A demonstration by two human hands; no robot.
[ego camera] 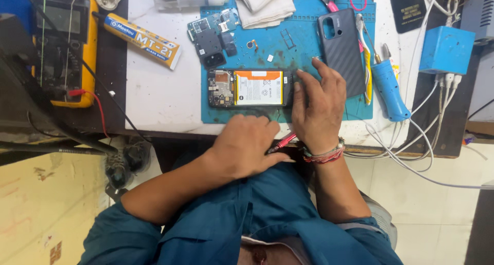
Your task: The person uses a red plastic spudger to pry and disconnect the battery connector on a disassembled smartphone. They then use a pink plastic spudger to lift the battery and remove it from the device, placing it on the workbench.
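The opened phone (250, 88) lies flat on the blue work mat (298, 54) near the front edge of the desk (154, 90), its back cover off, so that the white and orange battery and the circuit board at its left end are bare. The right hand (318, 106) rests on the phone's right end, its fingers (323, 69) spread apart, with the fingertips pressing on the mat and the frame rather than clamped round anything. The left hand (243, 145) sits just below the phone at the desk edge, curled shut on a thin red tool (282, 141) whose tip pokes out toward the right wrist. The phone looks light and stiff along its frame, yet fragile in this state: the board and any flex cables would likely not bear pressure, and the battery should not be bent or pricked. The safest hold, I judge, is by the 2 long edges of the frame or by its bottom end, with fingertips kept off the battery face. The glass side underneath may slide easily on a bare surface, though the mat should grip it. The dark back cover (340, 50) lies just beside the right hand, and removed parts (212, 39) lie above the phone.
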